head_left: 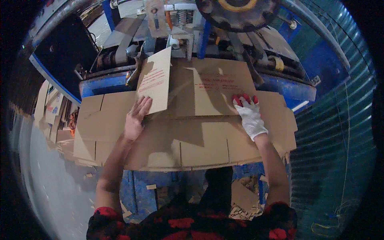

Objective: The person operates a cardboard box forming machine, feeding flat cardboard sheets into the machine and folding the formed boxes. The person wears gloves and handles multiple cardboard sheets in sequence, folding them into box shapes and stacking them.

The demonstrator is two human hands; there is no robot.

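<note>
A printed cardboard sheet (212, 94) lies on a wider cardboard stack, its far edge at the machine. Its left panel (156, 80) is folded up and inward, showing red print. My bare left hand (139, 116) touches the near lower edge of that panel, its fingers stretched out along the board. My right hand (249, 116) wears a white knit glove with red fingertips. Its spread, slightly bent fingers press on the sheet's right near corner. Beneath, the stack of flat cardboard blanks (204, 138) has slots cut along its near and far sides.
A blue machine (110, 86) with belts and a large dark wheel (240, 14) stands at the far side. Corrugated green sheeting (332, 152) rises at right. Cardboard scraps (245, 200) lie below the stack, and more cardboard (50, 108) leans at left.
</note>
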